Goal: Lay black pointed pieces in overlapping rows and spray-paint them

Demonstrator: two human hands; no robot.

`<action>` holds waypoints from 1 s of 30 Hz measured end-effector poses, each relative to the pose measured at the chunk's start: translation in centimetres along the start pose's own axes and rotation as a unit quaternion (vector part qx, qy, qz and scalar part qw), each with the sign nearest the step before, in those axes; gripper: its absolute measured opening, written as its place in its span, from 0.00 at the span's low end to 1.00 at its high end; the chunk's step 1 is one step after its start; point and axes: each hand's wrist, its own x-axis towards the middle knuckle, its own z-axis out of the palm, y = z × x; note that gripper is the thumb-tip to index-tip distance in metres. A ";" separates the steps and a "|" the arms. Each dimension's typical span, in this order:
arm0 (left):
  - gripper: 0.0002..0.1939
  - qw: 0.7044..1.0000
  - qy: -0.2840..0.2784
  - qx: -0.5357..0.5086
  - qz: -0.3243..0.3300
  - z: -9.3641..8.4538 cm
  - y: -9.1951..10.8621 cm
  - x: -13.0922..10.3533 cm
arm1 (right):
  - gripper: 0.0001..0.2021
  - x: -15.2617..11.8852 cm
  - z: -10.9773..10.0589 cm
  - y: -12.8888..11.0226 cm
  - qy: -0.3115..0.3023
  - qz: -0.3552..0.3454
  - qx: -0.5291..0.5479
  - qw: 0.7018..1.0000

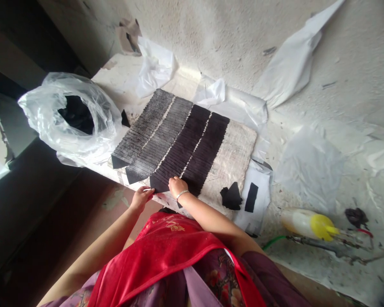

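Observation:
Rows of overlapping thin black pieces lie on a pale, cloth-textured board, with jagged edges between the rows. The two left rows have a greyish, speckled surface; the two right ones are plain black. My left hand pinches the near left corner of the front black piece in the third row. My right hand, fingers curled, grips the same piece by its near right side; its fingertips are partly hidden. A bracelet circles my right wrist.
A clear plastic bag with a dark opening stands left. Black scraps lie right of the board. Farther right are a yellow-capped bottle and a metal tool with a green hose. A rough wall rises behind.

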 end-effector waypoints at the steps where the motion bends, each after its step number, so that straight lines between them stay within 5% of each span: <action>1: 0.24 1.000 -0.002 -0.001 -0.001 0.0 0.0 0.0 | 0.12 0.0 0.0 -0.1 0.002 0.007 -0.006 1.000; 30: 0.28 0.999 0.011 0.033 0.041 -0.7 -0.1 0.4 | 0.11 0.2 -0.2 -1.0 0.023 0.019 -0.003 1.000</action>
